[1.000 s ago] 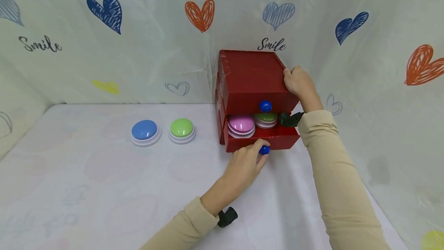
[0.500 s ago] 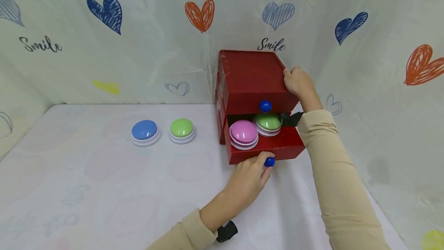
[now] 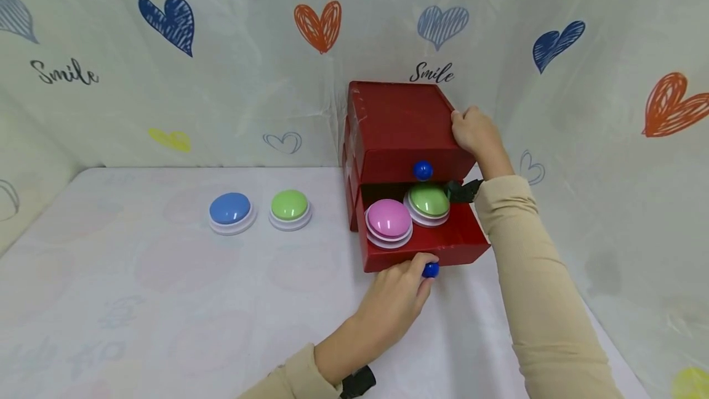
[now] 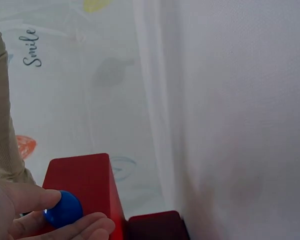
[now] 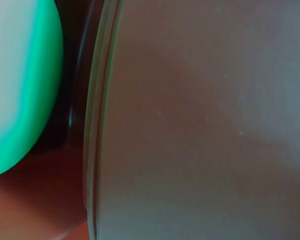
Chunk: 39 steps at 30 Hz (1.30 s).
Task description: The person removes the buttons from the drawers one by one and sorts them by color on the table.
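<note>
My left hand [image 3: 394,300] pinches the round blue knob [image 3: 430,270] of the pulled-out lower drawer [image 3: 460,255]; the left wrist view shows thumb and fingers around that knob [image 4: 64,209]. Inside the drawer lie a pink button [image 3: 389,219] at the left front and a green button [image 3: 429,201] behind it to the right. The upper drawer, with its own blue knob [image 3: 423,170], is closed. My right hand [image 3: 480,134] grips the right top edge of the red cabinet [image 3: 404,116]. In the right wrist view, part of the green button [image 5: 20,85] shows beside a reddish surface; no hand is visible there.
On the white table [image 3: 221,313], left of the cabinet, stand a blue button [image 3: 229,209] and another green button [image 3: 290,205], each on a white base. A pale curtain [image 3: 232,91] with printed hearts hangs behind and to the right.
The lower drawer has slid outward toward me with my left hand on its knob, uncovering more of the pink and green buttons inside. My right hand has stayed on the cabinet.
</note>
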Each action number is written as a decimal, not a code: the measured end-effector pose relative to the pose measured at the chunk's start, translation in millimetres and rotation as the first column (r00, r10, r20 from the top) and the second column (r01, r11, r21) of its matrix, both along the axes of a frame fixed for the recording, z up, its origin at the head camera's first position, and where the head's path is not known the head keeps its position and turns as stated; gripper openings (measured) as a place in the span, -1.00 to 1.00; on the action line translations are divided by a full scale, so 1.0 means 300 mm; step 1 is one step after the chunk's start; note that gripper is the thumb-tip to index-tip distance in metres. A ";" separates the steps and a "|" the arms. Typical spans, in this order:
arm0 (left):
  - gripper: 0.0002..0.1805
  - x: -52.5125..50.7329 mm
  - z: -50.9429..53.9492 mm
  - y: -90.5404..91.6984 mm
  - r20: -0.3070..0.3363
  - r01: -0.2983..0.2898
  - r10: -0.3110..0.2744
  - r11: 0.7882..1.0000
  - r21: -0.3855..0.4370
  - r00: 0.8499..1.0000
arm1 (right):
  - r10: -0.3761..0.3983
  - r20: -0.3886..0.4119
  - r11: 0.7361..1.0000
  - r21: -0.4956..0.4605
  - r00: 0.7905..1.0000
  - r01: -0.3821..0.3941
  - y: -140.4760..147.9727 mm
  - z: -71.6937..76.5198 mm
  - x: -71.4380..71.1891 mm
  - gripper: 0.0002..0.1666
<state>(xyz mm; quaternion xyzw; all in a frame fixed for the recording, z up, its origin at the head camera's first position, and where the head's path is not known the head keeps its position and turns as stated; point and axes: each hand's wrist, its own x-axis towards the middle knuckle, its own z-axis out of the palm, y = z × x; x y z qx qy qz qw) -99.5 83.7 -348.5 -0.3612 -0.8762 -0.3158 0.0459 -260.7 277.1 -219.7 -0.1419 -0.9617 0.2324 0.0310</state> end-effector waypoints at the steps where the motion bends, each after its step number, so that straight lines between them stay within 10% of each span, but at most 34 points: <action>1: -0.56 0.003 0.000 -0.001 -0.005 0.001 -0.001 1.000 -0.003 1.000 | 0.000 0.001 1.000 0.000 1.000 0.000 -0.001 0.000 0.000 -0.31; 15: -0.59 0.047 -0.004 -0.005 -0.108 0.046 -0.052 0.998 -0.053 0.993 | 0.005 -0.002 1.000 0.005 1.000 -0.005 0.000 0.001 -0.001 -0.31; 31: -0.56 0.063 0.002 -0.019 -0.116 0.082 -0.090 0.993 -0.080 0.989 | 0.000 0.000 1.000 0.005 1.000 0.000 -0.002 0.000 0.000 -0.33; 39: -0.63 0.057 0.059 -0.054 -0.052 0.120 -0.126 0.988 -0.102 0.991 | -0.010 0.009 1.000 -0.010 1.000 0.010 0.000 -0.006 0.004 -0.32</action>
